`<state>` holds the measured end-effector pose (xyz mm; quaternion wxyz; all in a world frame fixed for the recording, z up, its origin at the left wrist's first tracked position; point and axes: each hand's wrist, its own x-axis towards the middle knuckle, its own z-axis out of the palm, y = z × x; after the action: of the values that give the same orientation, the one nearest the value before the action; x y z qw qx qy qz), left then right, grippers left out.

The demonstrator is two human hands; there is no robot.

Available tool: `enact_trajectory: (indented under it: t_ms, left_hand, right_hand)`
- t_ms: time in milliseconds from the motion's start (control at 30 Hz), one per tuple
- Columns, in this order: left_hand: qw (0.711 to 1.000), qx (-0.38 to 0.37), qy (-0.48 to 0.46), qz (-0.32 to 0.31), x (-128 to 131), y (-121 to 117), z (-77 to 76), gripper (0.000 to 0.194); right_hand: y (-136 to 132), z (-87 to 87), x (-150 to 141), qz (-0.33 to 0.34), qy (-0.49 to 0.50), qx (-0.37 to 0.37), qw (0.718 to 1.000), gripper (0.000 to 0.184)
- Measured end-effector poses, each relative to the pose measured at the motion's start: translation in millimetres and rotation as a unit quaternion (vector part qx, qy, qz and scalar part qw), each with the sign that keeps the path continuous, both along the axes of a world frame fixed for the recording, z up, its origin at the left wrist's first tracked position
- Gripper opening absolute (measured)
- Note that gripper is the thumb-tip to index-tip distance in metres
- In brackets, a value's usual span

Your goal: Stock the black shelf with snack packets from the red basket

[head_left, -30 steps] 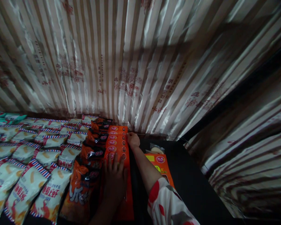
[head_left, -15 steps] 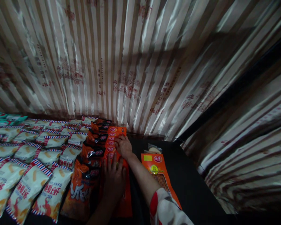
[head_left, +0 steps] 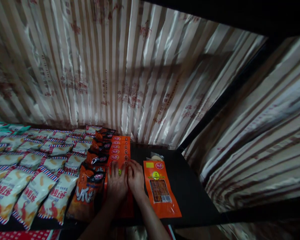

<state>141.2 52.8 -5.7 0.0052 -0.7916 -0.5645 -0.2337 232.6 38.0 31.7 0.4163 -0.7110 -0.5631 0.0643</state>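
Note:
Flat orange snack packets (head_left: pixel 118 148) lie in an overlapping row, one behind another, with their round pink logos showing. My left hand (head_left: pixel 117 181) rests palm down on the front of this row, fingers stretched out and a little apart. Beside it, my right hand (head_left: pixel 136 180) has its fingers bent and closed at the right edge of the same packets; its fingertips are partly hidden. To the right, a single orange packet (head_left: pixel 160 190) with a clear window showing brown sticks lies apart from both hands.
Left of the row stand orange-and-black snack bags (head_left: pixel 83 193). Further left are rows of white bags with striped edges (head_left: pixel 31 196), and green bags (head_left: pixel 8 128). A small clear packet (head_left: pixel 156 156) lies at the back of the black shelf (head_left: pixel 190 190). Striped fabric (head_left: pixel 130 73) hangs behind.
My right hand has drawn back from the far end of the orange row to its front, beside my left hand. The view has tilted down, showing the shelf's front edge.

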Motion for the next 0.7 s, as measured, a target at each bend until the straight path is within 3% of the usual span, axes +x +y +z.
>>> enact_trajectory:
  t_ms: [233,533,700]
  left_hand:
    - [0.998,-0.033,0.051,0.016,1,-6,12.4,0.046]
    - [0.998,-0.016,0.053,0.012,-3,-9,23.2,0.04]
    - [0.999,-0.003,0.029,-0.023,-6,-9,25.8,0.038]
  right_hand:
    - [-50,-15.3,-2,0.033,-0.027,-0.04,0.998,0.037]
    - [-63,-21.1,1,0.048,-0.023,-0.036,0.998,0.041]
    - [-75,-19.0,1,0.034,0.001,-0.013,0.999,0.038]
